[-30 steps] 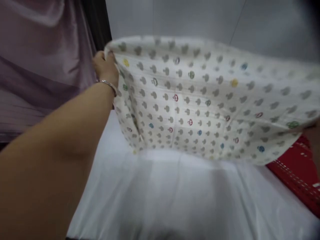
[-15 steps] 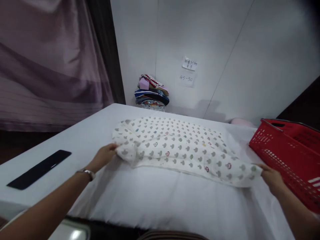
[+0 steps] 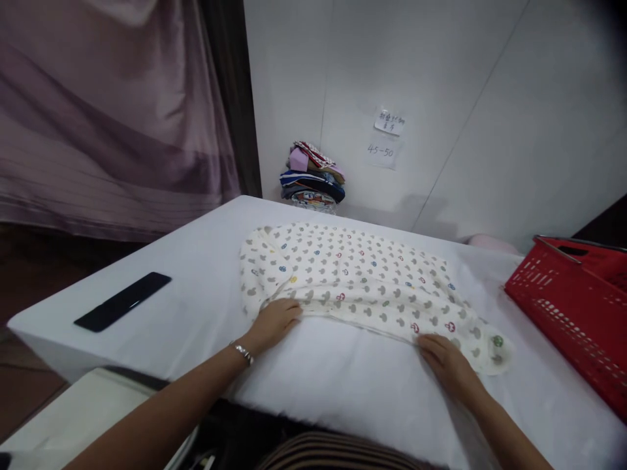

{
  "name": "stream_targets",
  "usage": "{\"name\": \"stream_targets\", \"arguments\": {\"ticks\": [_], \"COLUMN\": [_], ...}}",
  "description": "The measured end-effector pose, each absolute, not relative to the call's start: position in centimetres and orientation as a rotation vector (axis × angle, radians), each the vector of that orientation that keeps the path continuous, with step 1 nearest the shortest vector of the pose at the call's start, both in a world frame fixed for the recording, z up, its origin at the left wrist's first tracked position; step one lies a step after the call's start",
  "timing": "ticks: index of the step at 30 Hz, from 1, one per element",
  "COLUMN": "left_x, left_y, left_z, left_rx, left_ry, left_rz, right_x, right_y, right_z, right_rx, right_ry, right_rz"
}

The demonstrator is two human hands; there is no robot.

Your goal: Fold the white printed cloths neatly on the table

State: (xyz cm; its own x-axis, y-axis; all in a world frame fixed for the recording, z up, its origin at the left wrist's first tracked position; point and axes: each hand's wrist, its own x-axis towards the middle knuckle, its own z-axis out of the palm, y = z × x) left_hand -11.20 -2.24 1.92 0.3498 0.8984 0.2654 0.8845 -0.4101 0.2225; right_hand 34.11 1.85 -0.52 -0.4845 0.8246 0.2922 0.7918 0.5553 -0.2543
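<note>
In the head view, a red plastic basket [image 3: 563, 313] with slotted walls stands at the right end of the white-covered bench [image 3: 210, 254]; I can't make out what is inside it. The mushroom-print cloth [image 3: 353, 271] lies spread and rumpled across the middle, its near hem running right under both hands. The left grip [image 3: 275, 321] rests on that hem toward its left end, fingers together and slightly bent. The right grip [image 3: 451, 367] touches it farther right, fingers partly curled; I can't tell whether either one has cloth pinched. The cloth's right corner sits near the basket but apart from it. Over on the left is a flat black slab [image 3: 122, 301], well clear of the cloth. Folded fabrics [image 3: 313, 176] are piled at the far edge by the wall, left of two paper notes [image 3: 386, 137], the lower reading "45-50". A mauve curtain [image 3: 112, 117] hangs beyond the left side.
</note>
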Motion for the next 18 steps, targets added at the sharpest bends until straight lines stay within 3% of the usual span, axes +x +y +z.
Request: {"name": "stream_targets", "arguments": {"ticks": [11, 18], "left_x": [-10.6, -10.5], "left_y": [-0.7, -3.8], "left_z": [3.4, 9.7], "left_rx": [2.315, 1.998], "left_ry": [1.787, 1.956], "left_rz": [0.445, 0.946], "right_x": [33.7, 33.7], "right_y": [3.6, 0.5], "right_z": [1.0, 5.1], "right_rx": [-1.505, -1.621], "right_ry": [-2.305, -1.944], "right_rz": [0.479, 0.351]}}
